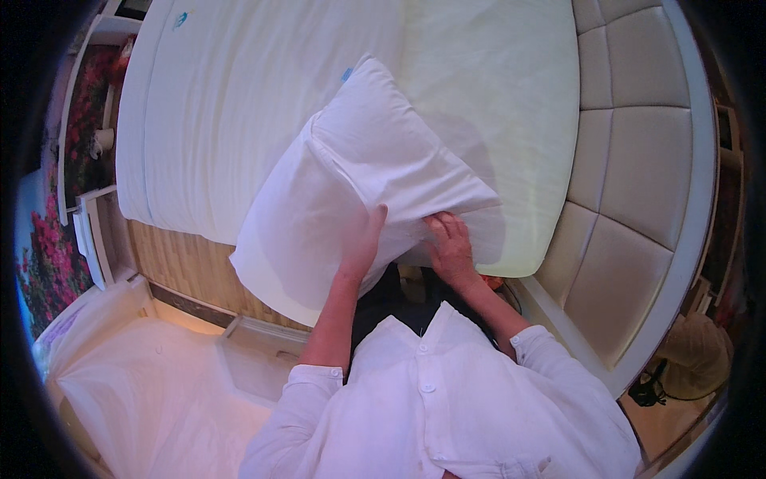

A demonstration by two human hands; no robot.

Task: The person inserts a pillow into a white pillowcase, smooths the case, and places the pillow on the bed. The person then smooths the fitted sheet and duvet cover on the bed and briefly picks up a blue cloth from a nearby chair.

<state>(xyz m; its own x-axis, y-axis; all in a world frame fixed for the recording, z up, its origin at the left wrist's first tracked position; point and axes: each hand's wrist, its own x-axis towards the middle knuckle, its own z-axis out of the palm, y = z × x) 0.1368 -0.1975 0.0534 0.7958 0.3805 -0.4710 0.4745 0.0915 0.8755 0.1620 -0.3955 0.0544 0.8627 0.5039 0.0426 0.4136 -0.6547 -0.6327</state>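
A white pillow lies slantwise on the bed in front of me, partly covered by a white pillowcase. The case's open edge crosses the pillow, and one pillow corner with a small blue tag sticks out at the far end. My left hand grips the fabric on the near side, its thumb pointing up by the open edge and its fingers blurred. At the pillow's near right edge, my right hand has its fingers curled over the white fabric.
The bed carries a pale fitted sheet and a folded white cover. A padded headboard rises at right. At left stand a shelf unit with a white cup, a bedside cabinet and a sheer curtain.
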